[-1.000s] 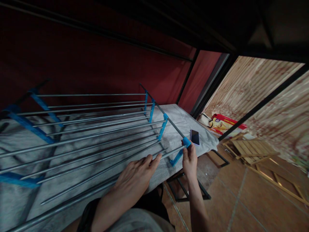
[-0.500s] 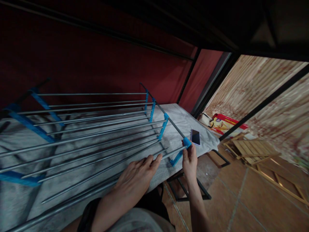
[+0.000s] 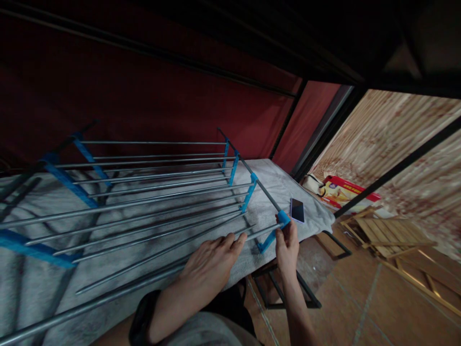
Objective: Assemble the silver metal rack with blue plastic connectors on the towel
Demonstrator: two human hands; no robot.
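A rack of grey metal rods (image 3: pixel 173 193) with blue plastic brackets (image 3: pixel 249 193) lies across a grey cloth. My left hand (image 3: pixel 211 264) is closed over a metal rod (image 3: pixel 265 231) near its right end, the fingertips hidden beneath. At that end, my right hand (image 3: pixel 288 246) grips the blue corner bracket (image 3: pixel 283 218), where the rod's tip meets it. A thicker metal tube (image 3: pixel 118 293) runs along the front, passing behind my left wrist. Another thin rod (image 3: pixel 137 265) lies slantwise, its left end loose on the cloth.
A phone (image 3: pixel 297 210) lies on the grey cloth (image 3: pixel 273 178) right of the rack. Black metal posts (image 3: pixel 399 168) frame the bed-like surface. On the tiled floor (image 3: pixel 345 298) are a folded wooden frame (image 3: pixel 394 233) and a red box (image 3: pixel 349 190).
The view has swung slightly left, so the rack and both hands appear further right. Both hands keep their holds on the rod and the bracket.
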